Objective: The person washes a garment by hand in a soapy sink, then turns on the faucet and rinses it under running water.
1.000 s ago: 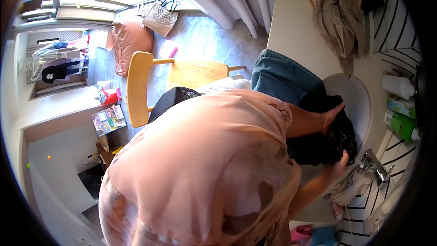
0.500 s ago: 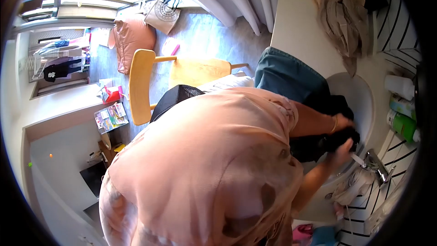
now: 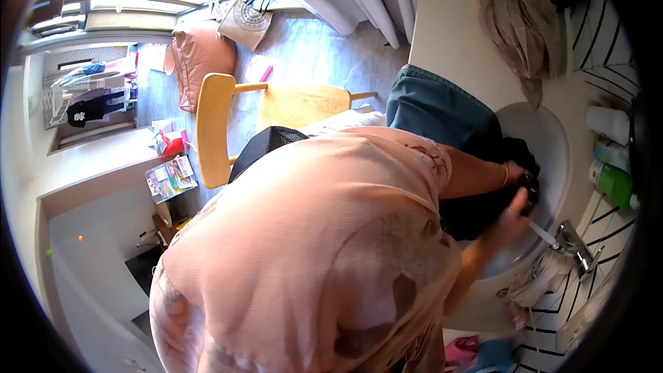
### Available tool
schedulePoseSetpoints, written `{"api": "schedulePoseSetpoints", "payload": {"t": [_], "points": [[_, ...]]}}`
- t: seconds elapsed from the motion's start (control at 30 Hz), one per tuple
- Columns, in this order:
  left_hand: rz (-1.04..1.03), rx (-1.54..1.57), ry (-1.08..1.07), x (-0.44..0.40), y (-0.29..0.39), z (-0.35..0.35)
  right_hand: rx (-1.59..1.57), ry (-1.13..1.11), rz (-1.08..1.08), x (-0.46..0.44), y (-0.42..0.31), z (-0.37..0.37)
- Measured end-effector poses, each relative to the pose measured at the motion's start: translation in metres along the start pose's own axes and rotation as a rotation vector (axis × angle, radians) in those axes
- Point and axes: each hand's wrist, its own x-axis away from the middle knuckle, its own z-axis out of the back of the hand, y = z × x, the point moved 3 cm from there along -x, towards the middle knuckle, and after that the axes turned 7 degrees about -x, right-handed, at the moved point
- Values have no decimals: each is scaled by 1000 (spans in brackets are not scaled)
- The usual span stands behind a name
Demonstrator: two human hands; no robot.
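A wet-looking black garment [image 3: 476, 214] lies bunched in the white sink basin [image 3: 552, 152]. My left hand [image 3: 514, 174], with a band at its wrist, is closed on a wad of it. Just below, my right hand [image 3: 514, 213] is blurred by motion; its fingers close against the same wad. Water runs from the chrome faucet [image 3: 574, 245] beside my right hand. Dark teal cloth [image 3: 442, 110] hangs over the counter's edge next to the black garment; whether the two are joined I cannot tell.
Beige clothing [image 3: 521, 27] lies on the counter [image 3: 442, 34]. A green bottle [image 3: 611, 183] and a white container [image 3: 608, 123] stand by the tiled wall. Pale cloth [image 3: 539, 280] is bunched beneath the faucet. A wooden chair [image 3: 214, 131] stands behind me.
My right hand has moved up slightly, closer to my left hand and the wad of black cloth. The cloth between them has shifted, and the water stream shows more.
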Motion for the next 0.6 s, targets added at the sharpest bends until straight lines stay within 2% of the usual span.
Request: {"api": "schedulePoseSetpoints", "payload": {"t": [0.03, 0.07, 0.17, 0.2, 0.3, 0.4, 0.43, 0.47, 0.5, 0.53, 0.6], "points": [[-34, -54, -13, -4, -3, 1, 138, -32, 253, 8, -1, -8], [-68, -163, 4, -1, -10, 2, 307, 15, 683, 12, 7, -23], [-136, -449, 67, 4, -21, -9, 167, 292, 71, -31, 38, -1], [-119, -493, 96, 7, -27, -10, -55, 133, -273, -54, 64, 17], [-34, -544, 170, 7, -24, -19, -392, -9, -366, -83, 107, 39], [-762, -1657, -68, -24, -10, -18, -673, -99, -512, -41, 64, 34], [-583, -1066, -104, -36, -10, -11, -282, -45, -489, -15, 23, 25], [-386, -481, -129, -47, -13, -7, -31, 1, -164, 4, 3, 9], [-271, -77, -204, -86, -35, -10, 218, 46, 161, 17, -7, -1], [-148, 330, -241, -128, -58, -13, 200, 111, 194, 14, 5, -2], [-732, -1007, -26, -68, -46, -10, 159, 237, 270, -18, 47, -5]]}}
